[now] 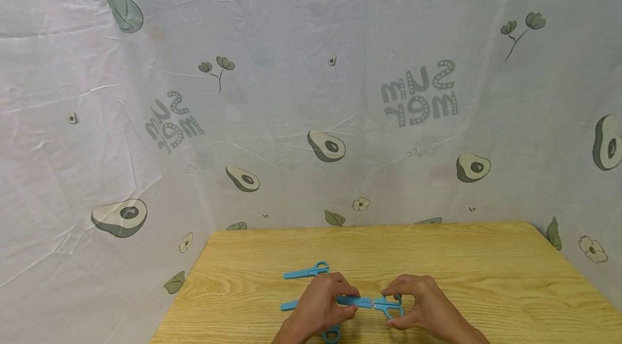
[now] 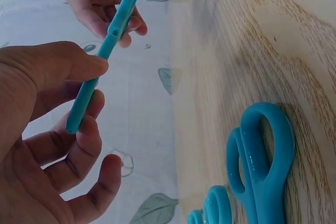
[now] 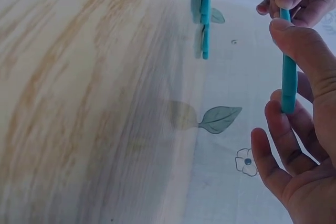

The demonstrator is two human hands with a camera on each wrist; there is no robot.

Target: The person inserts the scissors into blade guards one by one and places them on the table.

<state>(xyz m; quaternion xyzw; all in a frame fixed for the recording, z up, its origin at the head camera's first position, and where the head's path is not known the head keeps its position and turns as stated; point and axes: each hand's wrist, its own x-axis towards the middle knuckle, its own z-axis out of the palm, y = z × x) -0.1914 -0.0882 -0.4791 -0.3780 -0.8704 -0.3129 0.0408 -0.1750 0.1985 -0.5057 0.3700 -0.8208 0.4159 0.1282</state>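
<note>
Between my two hands is a pair of blue scissors with a blue blade cover, held level above the table. My left hand pinches the cover between thumb and fingers. The scissors' handles are gripped by my right hand, thumb on the near loop and fingers at the far one. A narrow pale gap shows between cover and handles; the blades are otherwise hidden. In the left wrist view the cover appears edge-on, and in the right wrist view the scissors do too.
On the wooden table, covered blue scissors lie beyond my left hand. Another blue cover and a blue handle loop show around that hand, partly hidden by it. A patterned plastic sheet stands behind and beside the table.
</note>
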